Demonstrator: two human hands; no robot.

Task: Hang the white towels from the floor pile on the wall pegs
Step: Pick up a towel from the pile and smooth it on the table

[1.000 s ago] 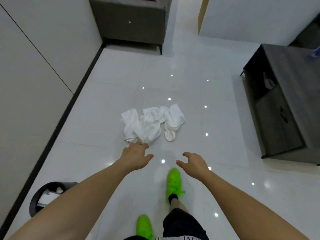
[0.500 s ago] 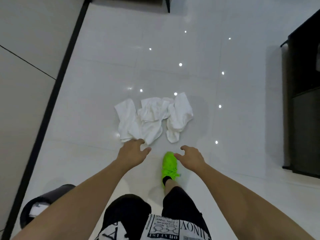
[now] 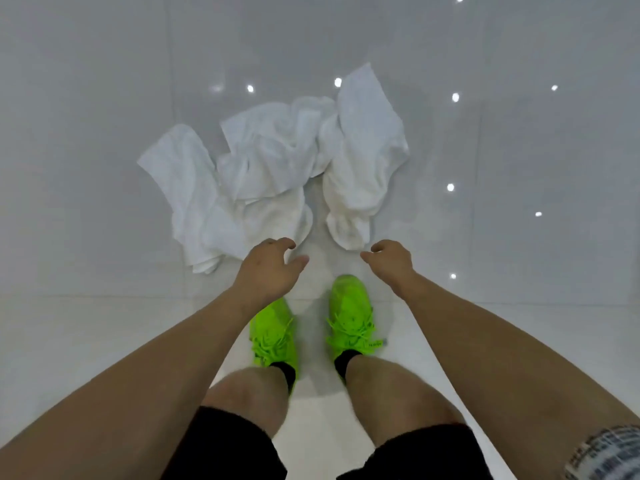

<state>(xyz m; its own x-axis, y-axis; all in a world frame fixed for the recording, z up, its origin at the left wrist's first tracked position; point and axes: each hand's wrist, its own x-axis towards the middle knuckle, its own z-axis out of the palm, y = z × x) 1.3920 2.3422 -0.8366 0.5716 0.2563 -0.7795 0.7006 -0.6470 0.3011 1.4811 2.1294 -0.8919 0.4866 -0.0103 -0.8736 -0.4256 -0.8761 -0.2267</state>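
The white towels (image 3: 277,174) lie heaped on the floor (image 3: 104,81) at centre frame. The left hand (image 3: 268,271) and right hand (image 3: 389,261) hover below them, fingers loosely curled, empty. Overlapping folds could tangle, so one grab might drag several.

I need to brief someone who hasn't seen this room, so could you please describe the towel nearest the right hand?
Start at the glossy white tiled floor, then find the white towel pile ahead of the green shoes. The rightmost towel runs long and narrow away from the right hand; a floor gap separates its near end from the bunched others.
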